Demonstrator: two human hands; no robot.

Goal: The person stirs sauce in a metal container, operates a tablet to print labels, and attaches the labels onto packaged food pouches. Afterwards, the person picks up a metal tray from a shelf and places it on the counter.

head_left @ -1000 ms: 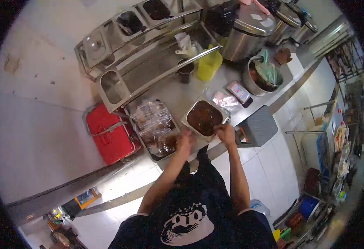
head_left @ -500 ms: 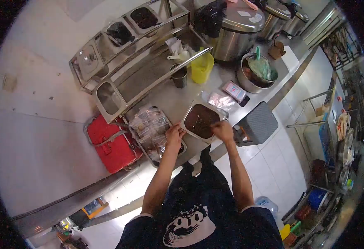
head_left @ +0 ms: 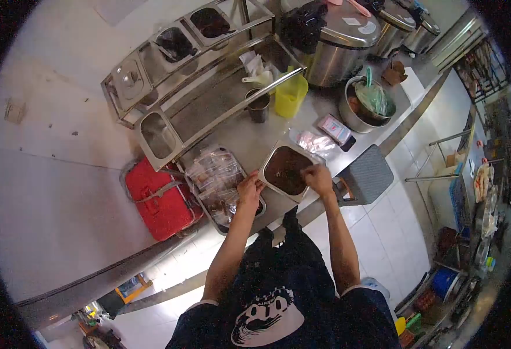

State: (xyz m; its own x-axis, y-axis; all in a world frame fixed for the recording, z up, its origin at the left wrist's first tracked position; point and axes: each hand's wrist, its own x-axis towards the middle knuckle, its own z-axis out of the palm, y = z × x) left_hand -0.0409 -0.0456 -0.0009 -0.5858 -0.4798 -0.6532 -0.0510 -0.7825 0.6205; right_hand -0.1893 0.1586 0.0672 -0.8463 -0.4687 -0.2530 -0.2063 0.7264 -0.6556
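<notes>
Stainless-steel pan (head_left: 295, 198) with dark brown contents (head_left: 286, 170) stands on the surface (head_left: 272, 132) before you. Your left hand (head_left: 249, 189) meets its left rim; your right hand (head_left: 319, 179) curls over it. Whether either hand's fingers grip: cannot tell. Bagged portions (head_left: 216, 173) lie left.

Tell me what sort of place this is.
Likely a food-service kitchen: a square silver metal pan with dark-brown contents, a large silver lidded cylindrical pot, and a silver metal rack holding rectangular pans.
</notes>
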